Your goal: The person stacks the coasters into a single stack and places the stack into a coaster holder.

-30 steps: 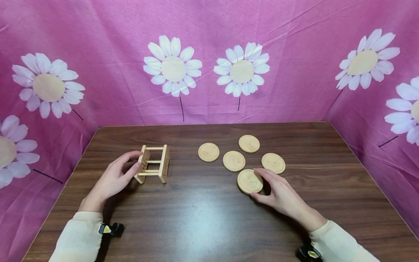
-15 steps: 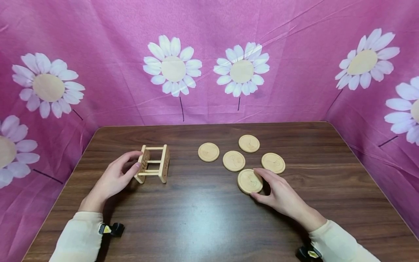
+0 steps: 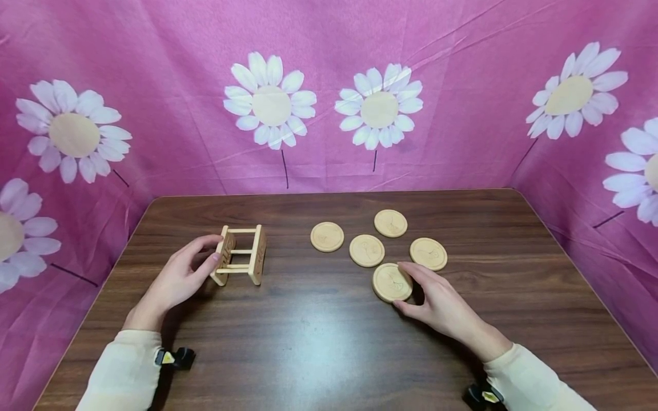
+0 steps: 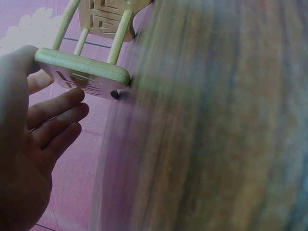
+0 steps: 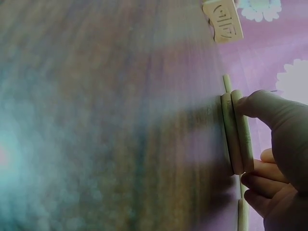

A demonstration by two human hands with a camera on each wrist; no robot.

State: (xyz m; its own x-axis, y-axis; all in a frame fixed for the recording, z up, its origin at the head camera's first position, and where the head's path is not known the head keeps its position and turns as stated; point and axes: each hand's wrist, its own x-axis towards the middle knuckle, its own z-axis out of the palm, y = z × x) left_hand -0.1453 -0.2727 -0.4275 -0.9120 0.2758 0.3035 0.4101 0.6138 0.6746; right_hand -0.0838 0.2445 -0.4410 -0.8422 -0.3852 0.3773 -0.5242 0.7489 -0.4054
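Toward the table's left stands a small wooden coaster rack (image 3: 259, 254) with slotted end panels joined by round rods. My left hand (image 3: 177, 278) holds its left panel between thumb and index finger; in the left wrist view the other fingers spread beside the panel (image 4: 82, 66). Right of centre, my right hand (image 3: 444, 305) grips a round wooden coaster (image 3: 390, 282) by its edge, thumb on the near side and fingers on the far side. The right wrist view shows this upper coaster (image 5: 243, 130) lying against a second coaster (image 5: 231, 134) beneath it.
Several more engraved round coasters lie flat on the dark wood-grain table (image 3: 308, 348), among them a left one (image 3: 327, 237), a back one (image 3: 390, 223) and a right one (image 3: 429, 254). A pink cloth (image 3: 324, 34) with daisies hangs behind and beside the table.
The view has tipped very slightly. Both hands, the rack and the coasters keep their places.
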